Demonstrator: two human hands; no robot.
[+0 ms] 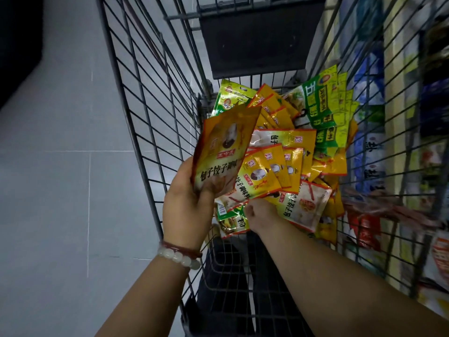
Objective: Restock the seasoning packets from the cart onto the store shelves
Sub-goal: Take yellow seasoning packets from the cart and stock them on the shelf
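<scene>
While our left hand [187, 203] grips a yellow foil seasoning packet [223, 152] to stock, our right hand [261, 214] pinches another from the grey wire cart [150, 113].

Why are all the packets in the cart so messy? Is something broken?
Nothing looks broken or spilled. The seasoning packets just lie jumbled in the cart, overlapping and pointing every way, some green ones leaning against the wire side. The left hand holds one yellow packet up; the right hand reaches into the pile.
</scene>
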